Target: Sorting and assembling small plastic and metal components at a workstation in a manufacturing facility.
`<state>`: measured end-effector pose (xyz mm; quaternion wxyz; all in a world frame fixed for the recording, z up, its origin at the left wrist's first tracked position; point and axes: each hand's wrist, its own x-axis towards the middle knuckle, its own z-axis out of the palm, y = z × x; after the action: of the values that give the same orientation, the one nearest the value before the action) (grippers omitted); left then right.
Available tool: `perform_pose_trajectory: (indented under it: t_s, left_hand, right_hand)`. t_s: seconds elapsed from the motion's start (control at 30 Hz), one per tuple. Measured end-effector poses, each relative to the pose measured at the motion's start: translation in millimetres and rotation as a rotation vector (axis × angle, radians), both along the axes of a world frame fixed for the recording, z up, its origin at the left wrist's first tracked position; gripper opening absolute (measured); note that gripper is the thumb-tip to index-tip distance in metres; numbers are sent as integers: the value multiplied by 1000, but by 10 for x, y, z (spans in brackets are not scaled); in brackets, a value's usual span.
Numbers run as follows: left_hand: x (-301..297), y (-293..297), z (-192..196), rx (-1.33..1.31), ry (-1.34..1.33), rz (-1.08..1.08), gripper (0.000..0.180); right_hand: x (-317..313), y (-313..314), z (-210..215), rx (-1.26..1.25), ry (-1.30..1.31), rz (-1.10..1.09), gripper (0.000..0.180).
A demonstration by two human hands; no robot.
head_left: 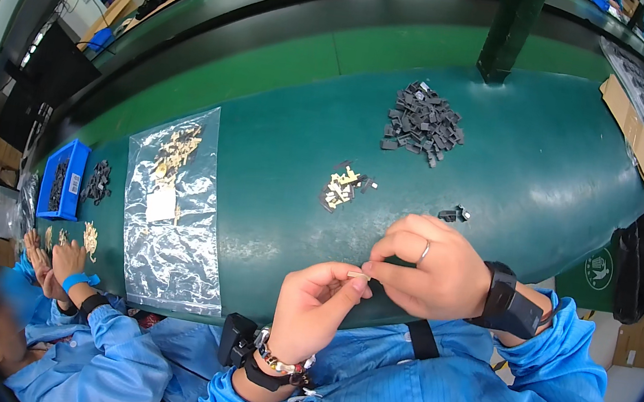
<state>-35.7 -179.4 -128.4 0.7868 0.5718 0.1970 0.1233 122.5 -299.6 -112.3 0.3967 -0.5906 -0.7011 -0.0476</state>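
Just over the near edge of the green table, both my hands meet at a small cream-coloured piece (358, 275). The thumb and forefinger of my left hand (315, 307) pinch it. Fingertips of my right hand (432, 270), which wears a ring, close on its other end. Beyond my right hand lie a few small black parts (454, 214). A small heap of cream and dark pieces (344, 188) rests farther off to the left. Behind that, a larger pile of black rectangular parts (423, 123) covers part of the table.
A clear plastic bag (169, 262) with cream pieces on it lies left. Beyond it stands a blue bin (64, 180) of dark parts. A co-worker in blue (95, 350) handles pieces at the left end. Cardboard (628, 129) lies far right; a green post (513, 30) rises behind.
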Motion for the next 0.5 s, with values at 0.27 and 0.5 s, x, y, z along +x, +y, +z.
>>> perform_pose_trajectory:
  t_s: [0.27,0.5]
  left_hand:
    - [-8,-78,6,462,80,75,7]
    - [24,-128,45,772,27,69,6]
  right_hand:
    - [-110,-76,-20,-166,398,4,18]
    - [-178,-121,-52,-179,308,-100,12]
